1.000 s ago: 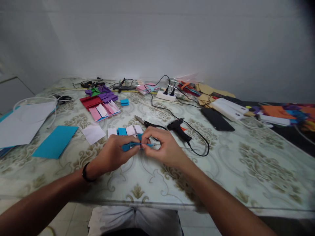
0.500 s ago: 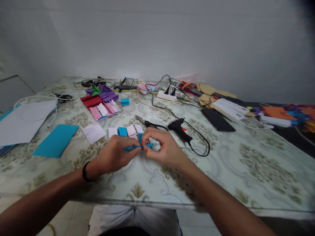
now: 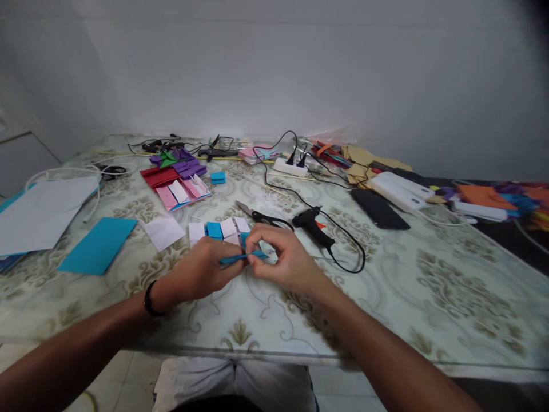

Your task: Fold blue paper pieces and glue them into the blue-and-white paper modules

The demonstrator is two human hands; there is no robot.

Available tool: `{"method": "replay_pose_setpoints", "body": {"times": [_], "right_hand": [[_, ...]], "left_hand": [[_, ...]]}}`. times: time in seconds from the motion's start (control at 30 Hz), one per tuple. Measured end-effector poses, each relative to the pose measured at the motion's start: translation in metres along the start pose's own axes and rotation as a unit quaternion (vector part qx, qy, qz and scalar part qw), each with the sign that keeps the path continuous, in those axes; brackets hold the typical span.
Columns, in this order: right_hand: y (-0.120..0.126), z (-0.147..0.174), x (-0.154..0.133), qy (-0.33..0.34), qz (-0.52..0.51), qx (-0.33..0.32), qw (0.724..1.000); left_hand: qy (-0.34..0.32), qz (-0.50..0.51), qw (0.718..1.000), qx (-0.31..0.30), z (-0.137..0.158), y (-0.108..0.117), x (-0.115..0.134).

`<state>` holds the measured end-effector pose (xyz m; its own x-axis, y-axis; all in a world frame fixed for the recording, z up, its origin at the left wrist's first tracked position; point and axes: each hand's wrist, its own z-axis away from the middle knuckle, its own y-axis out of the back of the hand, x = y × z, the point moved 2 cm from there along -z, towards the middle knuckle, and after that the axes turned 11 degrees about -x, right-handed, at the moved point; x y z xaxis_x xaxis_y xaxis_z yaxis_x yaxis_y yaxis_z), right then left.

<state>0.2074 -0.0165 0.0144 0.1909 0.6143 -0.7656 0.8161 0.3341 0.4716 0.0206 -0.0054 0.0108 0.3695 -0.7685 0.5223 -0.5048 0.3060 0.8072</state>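
Observation:
Both hands pinch one small folded piece of blue paper (image 3: 233, 259) above the near middle of the table. My left hand (image 3: 206, 264), with a black band at the wrist, grips its left end. My right hand (image 3: 281, 256) presses thumb and forefinger together on its right part; the fingers hide much of the folds. Just behind the hands lie folded white papers (image 3: 229, 227) and a folded blue paper (image 3: 214, 230), partly covered by the fingers. Scissors (image 3: 268, 218) with black handles rest beyond my right hand, and a black glue gun (image 3: 312, 224) lies to their right.
To the left are a blue sheet (image 3: 98, 246), a white square (image 3: 164, 233) and large white sheets (image 3: 43, 212). Folded pink papers (image 3: 184, 193) sit farther back. A power strip (image 3: 290, 167), black phone (image 3: 380, 209) and white power bank (image 3: 401, 191) occupy the back right, with cords around.
Both hands stay nearly in place. The blue paper between them has shifted and tilted slightly, and the fingers have closed a little nearer together.

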Motion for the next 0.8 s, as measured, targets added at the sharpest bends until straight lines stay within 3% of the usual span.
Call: {"method": "replay_pose_setpoints", "body": {"times": [0.33,0.8], "right_hand": [[-0.003,0.001,-0.005,0.024,-0.030,0.008,0.999],[0.002,0.000,-0.002,0.014,-0.013,0.021,1.000]], "left_hand": [[-0.039,-0.009,0.999,0.024,0.000,0.001,0.011],[-0.012,0.040,0.998,0.051,0.003,0.005,0.009]]}}
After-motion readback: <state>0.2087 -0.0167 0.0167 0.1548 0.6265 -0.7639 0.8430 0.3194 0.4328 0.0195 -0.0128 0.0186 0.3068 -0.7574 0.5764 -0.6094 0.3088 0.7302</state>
